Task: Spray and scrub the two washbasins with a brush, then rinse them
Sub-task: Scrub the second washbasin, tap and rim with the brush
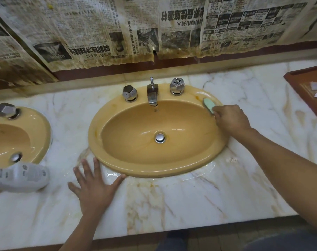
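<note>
A white, brown-veined marble counter (190, 205) is seen from above, backed by a wall papered with yellowed newspaper (99, 33). The right hand (230, 120) is closed around the near end of a pale green brush (209, 105), the fingers curled about it. The brush head is laid on the rim of the mustard-yellow washbasin (154, 171) at about 2 o'clock. The left hand (94, 187) is spread flat and wide on the counter at about 7 o'clock of the same washbasin, and nothing is held in it. Its fingertips are placed just beside the rim; whether the rim is touched cannot be told. A wet sheen is seen on the counter along the front rim.

A chrome drain plug (160, 138) is set in the middle of the bowl. At 12 o'clock on the rim a chrome spout (152, 96) is mounted, flanked by a faceted knob (130, 93) at 11 o'clock and a second knob (177, 86) at 1 o'clock.

At 9 o'clock of the left hand a white bottle (21, 176) is laid on its side, its top cut off by the frame edge. Beyond it a second washbasin (43, 134) of the same colour is partly seen, well apart from the first. At 2 o'clock, by the right frame edge, the corner of a brown wooden tray (299, 78) is seen, with papers in it.
</note>
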Available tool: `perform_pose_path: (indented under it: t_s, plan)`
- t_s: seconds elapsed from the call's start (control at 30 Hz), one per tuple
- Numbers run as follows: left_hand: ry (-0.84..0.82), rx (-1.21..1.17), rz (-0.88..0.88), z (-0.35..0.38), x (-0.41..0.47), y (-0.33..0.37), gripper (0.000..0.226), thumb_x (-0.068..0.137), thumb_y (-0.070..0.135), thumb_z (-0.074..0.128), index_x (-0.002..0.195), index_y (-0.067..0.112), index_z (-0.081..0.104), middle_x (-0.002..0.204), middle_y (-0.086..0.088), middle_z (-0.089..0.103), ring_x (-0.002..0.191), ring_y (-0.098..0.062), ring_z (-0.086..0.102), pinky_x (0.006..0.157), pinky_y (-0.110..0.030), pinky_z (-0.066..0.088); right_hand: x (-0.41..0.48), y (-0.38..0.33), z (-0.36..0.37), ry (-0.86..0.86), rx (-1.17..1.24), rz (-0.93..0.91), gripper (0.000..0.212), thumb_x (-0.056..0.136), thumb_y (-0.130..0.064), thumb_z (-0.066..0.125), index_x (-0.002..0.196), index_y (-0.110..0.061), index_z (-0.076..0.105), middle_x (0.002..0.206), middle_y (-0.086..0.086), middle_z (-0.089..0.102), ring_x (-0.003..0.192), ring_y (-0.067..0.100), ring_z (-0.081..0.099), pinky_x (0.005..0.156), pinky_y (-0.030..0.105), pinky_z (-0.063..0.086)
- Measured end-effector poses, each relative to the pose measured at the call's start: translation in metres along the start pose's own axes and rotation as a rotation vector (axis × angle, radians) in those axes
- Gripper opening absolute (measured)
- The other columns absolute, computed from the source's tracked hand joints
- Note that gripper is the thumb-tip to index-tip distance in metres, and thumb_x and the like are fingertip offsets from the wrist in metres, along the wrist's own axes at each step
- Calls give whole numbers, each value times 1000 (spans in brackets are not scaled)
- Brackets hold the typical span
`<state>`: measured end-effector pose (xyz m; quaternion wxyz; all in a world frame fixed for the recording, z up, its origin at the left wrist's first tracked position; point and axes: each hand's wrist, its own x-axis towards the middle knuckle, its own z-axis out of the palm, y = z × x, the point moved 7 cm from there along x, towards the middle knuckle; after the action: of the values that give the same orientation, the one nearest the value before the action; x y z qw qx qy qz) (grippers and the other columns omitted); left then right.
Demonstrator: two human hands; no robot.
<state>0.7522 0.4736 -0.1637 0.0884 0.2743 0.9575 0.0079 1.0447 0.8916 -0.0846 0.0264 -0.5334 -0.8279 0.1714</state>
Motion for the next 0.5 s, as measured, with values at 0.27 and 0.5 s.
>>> perform_pose_path:
  t_s: [0.27,0.5]
  plan:
    - [-3,12,7,1,1,1,122,71,103,20,163,23,16,170,-11,8,155,-39,1,113,-74,15,17,12,-23,-8,-64,-105,29,99,-30,55,122,-29,72,116,15,72,108,40,62,89,44,54]
    - [-7,12,9,2,1,1,122,71,102,21,164,23,16,170,-11,7,156,-39,0,114,-74,14,33,4,-28,-3,-66,-79,31,100,-28,52,124,-28,72,120,13,70,111,38,61,89,46,55]
